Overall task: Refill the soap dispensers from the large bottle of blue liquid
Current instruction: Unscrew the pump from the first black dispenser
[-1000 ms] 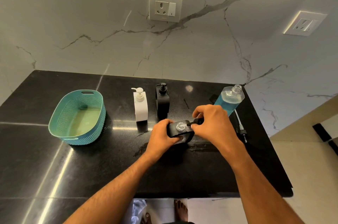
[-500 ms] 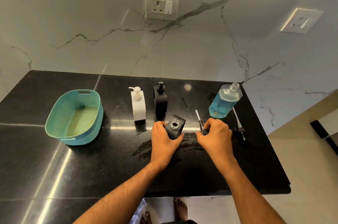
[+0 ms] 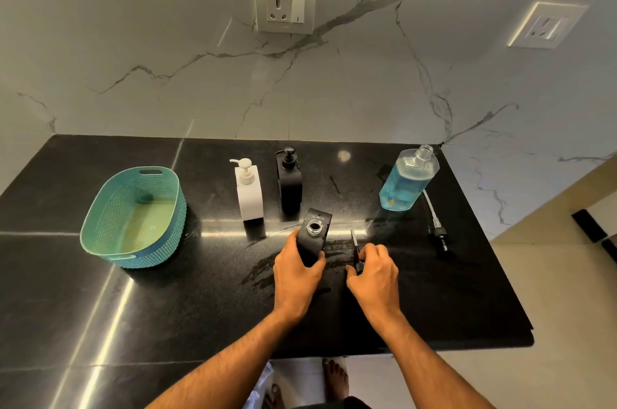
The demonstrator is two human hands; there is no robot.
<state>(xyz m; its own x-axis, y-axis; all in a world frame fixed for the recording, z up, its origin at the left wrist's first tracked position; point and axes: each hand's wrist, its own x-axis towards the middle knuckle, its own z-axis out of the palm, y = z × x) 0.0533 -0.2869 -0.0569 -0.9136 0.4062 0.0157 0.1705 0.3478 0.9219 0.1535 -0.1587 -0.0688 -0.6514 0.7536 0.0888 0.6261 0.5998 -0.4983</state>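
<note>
Gripping the uncapped square black dispenser bottle (image 3: 314, 235) at centre frame, the left hand (image 3: 297, 275) wraps its lower body, open neck facing up. Right hand (image 3: 374, 271), just right of it, pinches the black pump head (image 3: 358, 263) lying on the glossy black stone countertop (image 3: 167, 291) (thin tube pointing away). Large clear bottle of blue liquid (image 3: 407, 183) stands uncapped, upper right. White pump dispenser (image 3: 249, 190) and black pump dispenser (image 3: 289, 183) stand behind, side by side. Teal perforated plastic basket (image 3: 133, 218) sits left.

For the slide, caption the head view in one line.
Left hand steadies the uncapped black dispenser while right hand sets its pump on the wet counter.
</note>
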